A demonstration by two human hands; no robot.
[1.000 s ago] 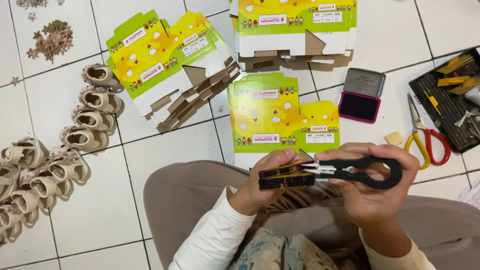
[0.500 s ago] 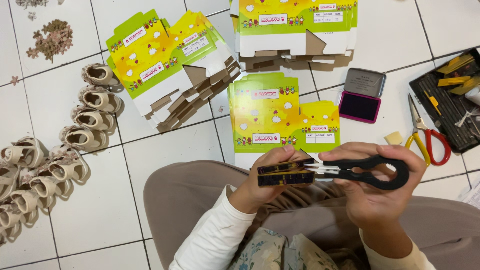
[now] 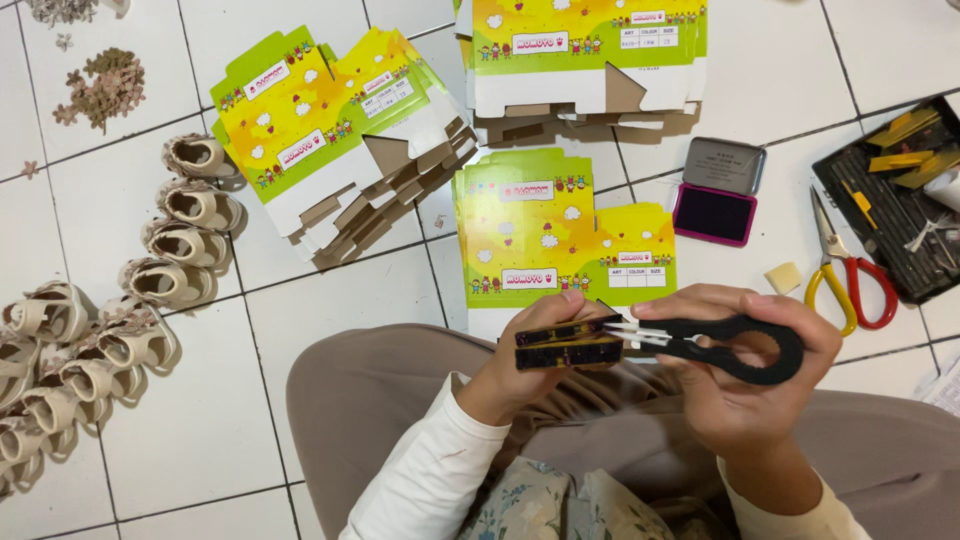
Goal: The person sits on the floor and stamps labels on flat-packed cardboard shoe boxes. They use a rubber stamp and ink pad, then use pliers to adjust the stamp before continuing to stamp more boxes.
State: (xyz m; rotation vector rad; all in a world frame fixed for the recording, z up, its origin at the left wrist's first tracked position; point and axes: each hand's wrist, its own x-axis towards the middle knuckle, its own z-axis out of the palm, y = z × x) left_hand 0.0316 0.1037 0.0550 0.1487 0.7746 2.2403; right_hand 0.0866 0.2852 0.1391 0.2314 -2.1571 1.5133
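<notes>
Your left hand curls shut, thumb underneath and fingers on top, wrist bent inward over your lap. Your right hand pinches closed just beside it, fingertips pointing left, both forearms angled up from your body.

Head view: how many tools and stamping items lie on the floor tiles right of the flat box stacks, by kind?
Red-and-yellow-handled scissors: 1
Open pink-rimmed ink pad case: 1
Black tray of yellow strips: 1
Small cream eraser-like block: 1
Total: 4

Yellow-green flat boxes (cartoon-printed) — black tweezers, beige sandals, red-yellow scissors
</notes>
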